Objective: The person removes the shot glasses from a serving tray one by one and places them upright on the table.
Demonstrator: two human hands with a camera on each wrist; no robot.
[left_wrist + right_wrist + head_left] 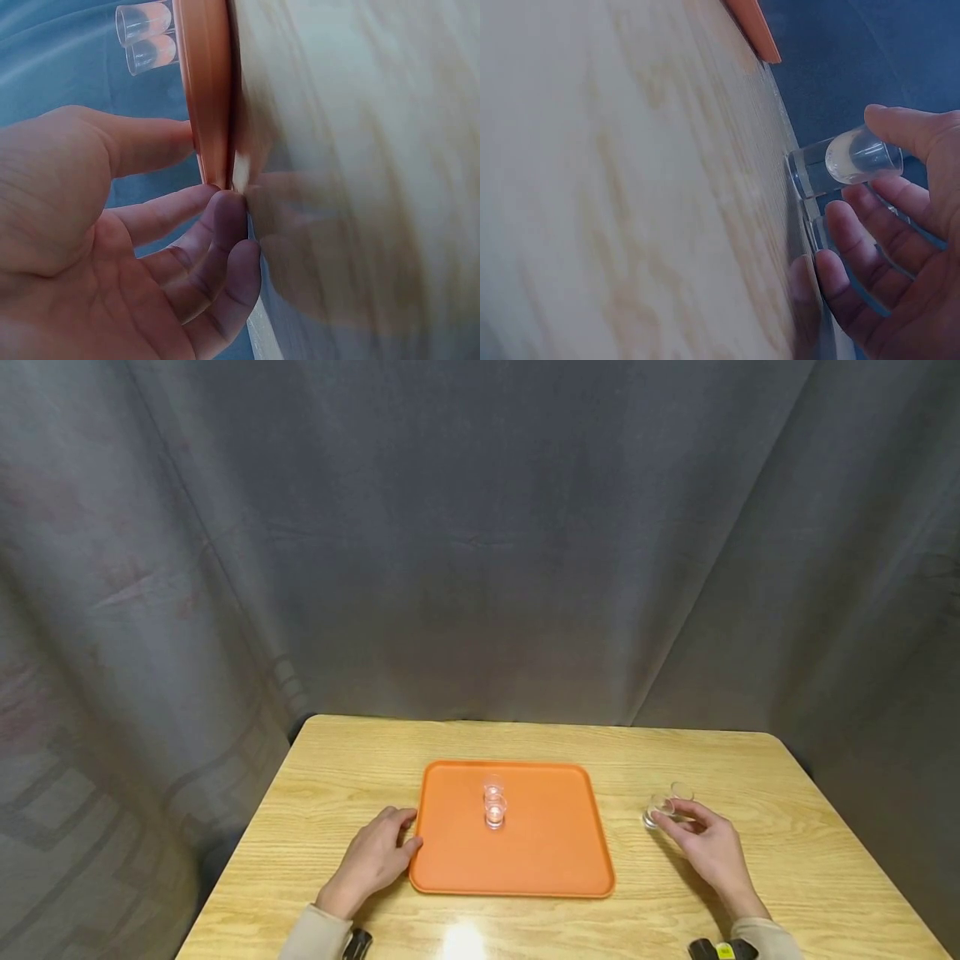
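Beige sleeves and dark wrist straps sit nearest, at the bottom edge; right strap carries a yellow-green patch. Table: pale wood, visible grain, rounded far corners, bright glare spot toward the near side. Grey curtain hangs just behind it, creased, and runs round to both sides; faint reddish and dark marks on the left part. Orange tray lies flat about mid-table, low raised rim. On it, a bit left of its middle, two clear cups upright and close together: nearer cup in front of farther cup. My left grip is at the tray's left side, nearly closed: thumb on the rim, curled fingertips at the edge, lower fingers down by the wood. My right grip is well right of the tray, narrowed to a cup's width, thumb and finger pinching the held cup near its mouth, other fingers loosely bent. Cup's base is down at the table; can't tell if it touches. Neighbouring cup is just beside, partly hidden by my fingers.
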